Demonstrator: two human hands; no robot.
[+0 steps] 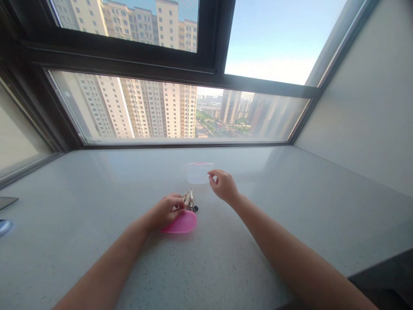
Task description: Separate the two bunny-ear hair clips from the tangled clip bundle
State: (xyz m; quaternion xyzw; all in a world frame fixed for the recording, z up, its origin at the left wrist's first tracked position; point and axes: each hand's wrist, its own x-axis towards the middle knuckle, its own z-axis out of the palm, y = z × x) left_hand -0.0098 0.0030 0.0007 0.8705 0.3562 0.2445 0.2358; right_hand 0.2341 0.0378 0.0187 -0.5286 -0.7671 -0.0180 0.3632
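Your left hand (166, 211) rests low on the bench (97, 206), its fingers curled shut around the near end of a bunch of keys (189, 200). The keys stick up and away from your knuckles. The heel of that hand lies on a flat pink oval piece (182, 223), which looks pinned in place by the hand's weight. It could be a pouch or a lid, and your hand covers its left part.

Your right hand (224, 185) is raised just off the bench, with thumb and forefinger brought up to the right edge of a small clear container (198, 173) with a red strip along its top. It stands just beyond the keys, near the window (180, 112). You cannot tell whether those fingers pinch its edge or only touch it, and it is too transparent to show any contents. At the far left edge, two small things are cut off.
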